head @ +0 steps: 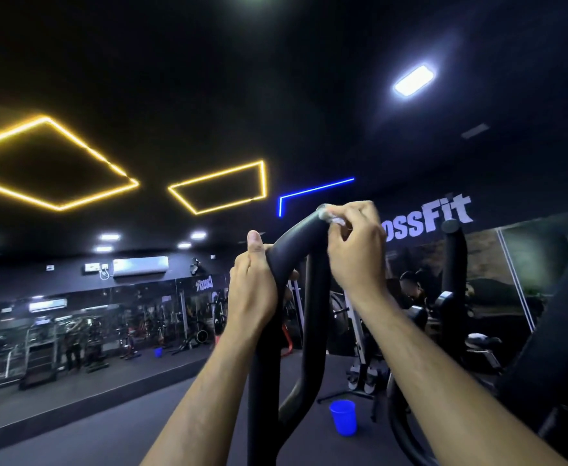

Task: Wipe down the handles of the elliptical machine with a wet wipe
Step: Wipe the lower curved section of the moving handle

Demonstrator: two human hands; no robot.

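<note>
Left hand curls round the smooth, matte black curved handle; right hand pinches a small, crumpled, translucent wet wipe against its rounded tip.

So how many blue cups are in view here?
2. One blue cup stands on the floor just right of the handle that both hands hold; a second blue cup sits far off at left, by the mirrored wall. Others may be hidden.

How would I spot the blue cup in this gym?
Start at the black elliptical handle that both hands hold. Follow its tubes down to the grey floor. The blue cup stands there upright, just right of them, the only bright blue thing nearby.
</note>
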